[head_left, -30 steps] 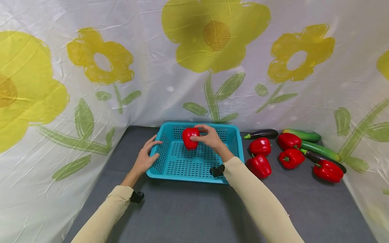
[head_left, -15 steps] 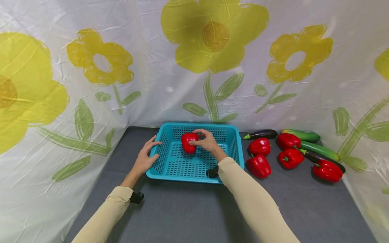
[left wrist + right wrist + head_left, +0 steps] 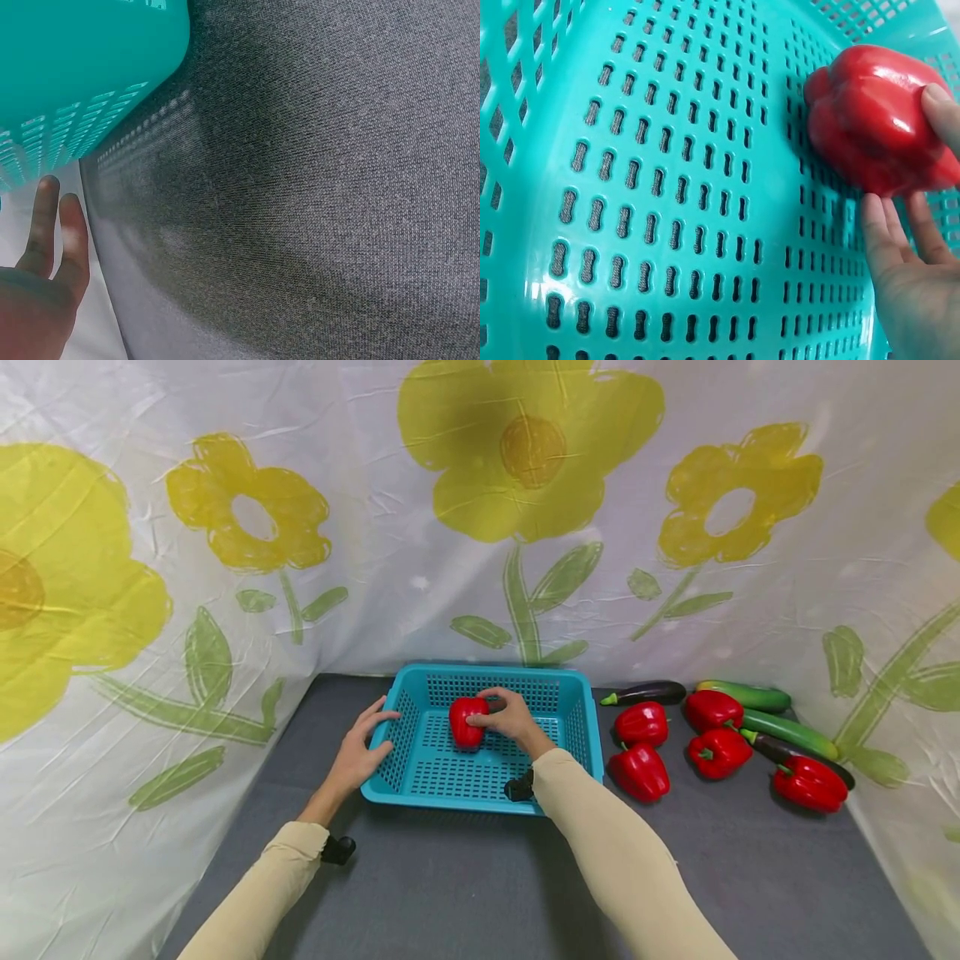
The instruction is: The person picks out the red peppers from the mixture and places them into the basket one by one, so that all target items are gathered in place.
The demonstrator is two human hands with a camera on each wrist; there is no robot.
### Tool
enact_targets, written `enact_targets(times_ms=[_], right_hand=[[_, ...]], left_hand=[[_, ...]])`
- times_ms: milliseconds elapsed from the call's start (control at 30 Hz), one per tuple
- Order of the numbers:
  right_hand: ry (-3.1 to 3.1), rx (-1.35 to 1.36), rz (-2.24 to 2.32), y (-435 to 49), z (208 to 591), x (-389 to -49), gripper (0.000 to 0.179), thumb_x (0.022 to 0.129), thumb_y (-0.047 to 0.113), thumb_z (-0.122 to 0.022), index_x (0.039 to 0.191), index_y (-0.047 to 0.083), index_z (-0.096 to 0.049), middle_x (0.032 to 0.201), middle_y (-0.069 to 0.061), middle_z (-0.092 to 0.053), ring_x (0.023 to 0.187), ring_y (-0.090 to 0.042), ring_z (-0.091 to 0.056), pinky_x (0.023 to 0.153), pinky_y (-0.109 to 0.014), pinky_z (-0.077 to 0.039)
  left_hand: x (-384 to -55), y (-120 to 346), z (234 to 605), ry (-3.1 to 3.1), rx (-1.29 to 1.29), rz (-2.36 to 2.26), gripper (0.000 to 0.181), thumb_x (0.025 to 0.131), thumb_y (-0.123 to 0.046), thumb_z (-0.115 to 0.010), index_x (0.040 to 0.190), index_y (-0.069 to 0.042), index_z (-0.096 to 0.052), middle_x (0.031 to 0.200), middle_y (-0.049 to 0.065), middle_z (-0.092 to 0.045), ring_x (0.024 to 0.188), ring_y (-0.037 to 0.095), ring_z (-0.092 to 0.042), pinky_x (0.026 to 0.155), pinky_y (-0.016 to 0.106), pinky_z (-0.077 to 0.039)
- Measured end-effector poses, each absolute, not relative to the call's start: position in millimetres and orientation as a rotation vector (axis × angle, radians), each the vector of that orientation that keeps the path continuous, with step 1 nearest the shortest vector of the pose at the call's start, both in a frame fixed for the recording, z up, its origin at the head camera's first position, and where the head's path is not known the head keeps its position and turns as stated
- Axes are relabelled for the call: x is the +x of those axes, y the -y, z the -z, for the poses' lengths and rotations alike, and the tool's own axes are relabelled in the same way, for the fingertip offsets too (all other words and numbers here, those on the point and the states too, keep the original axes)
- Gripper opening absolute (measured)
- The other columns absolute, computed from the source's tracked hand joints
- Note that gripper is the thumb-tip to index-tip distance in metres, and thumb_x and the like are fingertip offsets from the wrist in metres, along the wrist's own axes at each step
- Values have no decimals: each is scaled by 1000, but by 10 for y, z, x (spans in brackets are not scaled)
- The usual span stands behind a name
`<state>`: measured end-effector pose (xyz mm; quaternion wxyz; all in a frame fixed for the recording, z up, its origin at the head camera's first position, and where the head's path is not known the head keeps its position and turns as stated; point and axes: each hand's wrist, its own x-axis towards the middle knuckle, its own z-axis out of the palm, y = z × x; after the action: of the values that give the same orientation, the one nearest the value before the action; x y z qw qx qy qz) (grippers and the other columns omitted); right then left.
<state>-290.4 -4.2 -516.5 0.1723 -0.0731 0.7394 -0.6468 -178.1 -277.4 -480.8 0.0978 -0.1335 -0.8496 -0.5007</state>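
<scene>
In the head view my right hand (image 3: 508, 717) grips a red bell pepper (image 3: 467, 723) inside the blue plastic basket (image 3: 480, 804). The right wrist view shows the thumb on one side of the bell pepper (image 3: 877, 112) and fingers on the other, low over the slotted floor; whether it touches the floor I cannot tell. My left hand (image 3: 360, 752) is at the basket's left rim, fingers spread, thumb and a finger reaching over the edge. Two fairly straight fingers (image 3: 73, 232) show outside the basket wall (image 3: 82, 52) in the left wrist view.
Right of the basket lie several red bell peppers (image 3: 639, 772), along with dark eggplants (image 3: 649, 692) and green zucchinis (image 3: 750, 695). A grey cloth (image 3: 465, 885) covers the table. Behind stands a white flowered curtain (image 3: 375, 527).
My right hand has lowered the bell pepper toward the basket floor, its forearm shifting slightly left. The left hand stays at the rim.
</scene>
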Motion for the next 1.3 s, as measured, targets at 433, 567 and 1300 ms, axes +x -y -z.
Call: enact_targets(times_ms=[433,567,1300], right_hand=[[-2116,-176,1831,10,5178,-2878,50,87,8,-80,132,2,-60,124,-22,-58,110,-36,-59,91,-50,-52],[-2080,-184,1833,-11,5171,-2900,55,87,10,-81,135,0,-58,127,-24,-57,114,-38,-58,93,-51,-50],[-2115,-282,1734,-194,4988,-2952,67,91,20,-78,148,3,-46,145,-22,-47,125,-35,-53,101,-54,-44]], left_hand=[[-1772,2763,4831,2513,-410,1481,43,89,16,-56,132,13,-57,158,29,-27,141,52,-28,92,58,-37],[-1779,2767,4839,2516,-402,1485,43,89,16,-56,132,12,-57,159,29,-27,141,52,-28,94,59,-37],[-1764,2774,4797,2519,-389,1476,43,90,15,-55,133,13,-56,159,28,-27,141,52,-28,96,61,-36]])
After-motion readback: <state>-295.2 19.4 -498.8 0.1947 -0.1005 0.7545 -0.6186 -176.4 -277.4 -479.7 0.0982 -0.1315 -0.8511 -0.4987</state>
